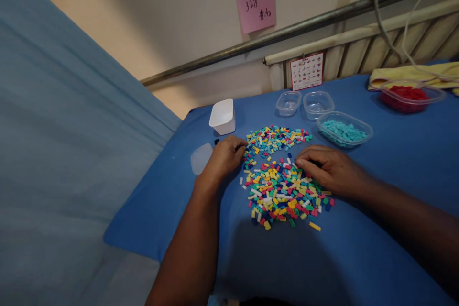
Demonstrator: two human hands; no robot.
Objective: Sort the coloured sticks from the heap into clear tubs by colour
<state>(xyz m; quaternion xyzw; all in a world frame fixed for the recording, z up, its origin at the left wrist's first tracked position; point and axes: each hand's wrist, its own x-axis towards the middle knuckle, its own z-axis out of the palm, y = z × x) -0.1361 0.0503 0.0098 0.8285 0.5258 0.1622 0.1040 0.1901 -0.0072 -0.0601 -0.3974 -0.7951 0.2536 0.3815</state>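
Observation:
Two heaps of small coloured toy building bricks lie on a blue cloth. My left hand (227, 153) is at the left edge of the far heap (274, 138), fingers curled and thumb bent in under them. Whatever it may hold is hidden. At the upper right of the near heap (283, 196), my right hand (322, 167) has thumb and forefinger pressed together in a pinch. Anything between those fingertips is too small to make out. White, blue and green bricks lie just beside them.
Behind the heaps stand a white tub (223, 117), two clear containers (289, 103), and a container of light-blue bricks (344, 130). A container of red bricks (409, 98) sits far right by a yellow cloth (412, 74). A translucent lid (201, 158) lies left of my left hand.

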